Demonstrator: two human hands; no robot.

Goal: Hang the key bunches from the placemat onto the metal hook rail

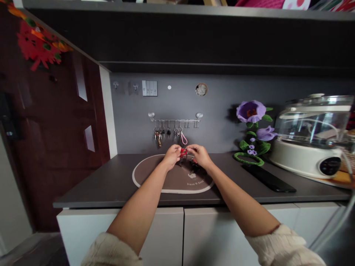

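Fingertips (179,149) pinched in tight from both sides, and they're right on it! The left hand (172,156) and the right hand (198,155) nearly meet, palms turned down, both arms reaching forward over the bench. Between them sits a small red keyring piece (183,152), gripped almost shut, though the fingers hide much of its shape. Just below, a dark bunch of keys (194,166) lies on an oval brown mat (177,184); can't tell if it's joined to the red piece. The mat sits by the front edge of the dark grey countertop (83,188). Up on the wall, a metal key rail (174,120) carries more keys and a pink loop (183,139). Over to the right, a black phone (267,178) lies flat, beside a purple felt flower (251,112) and a white cooker with a glass lid (307,159).
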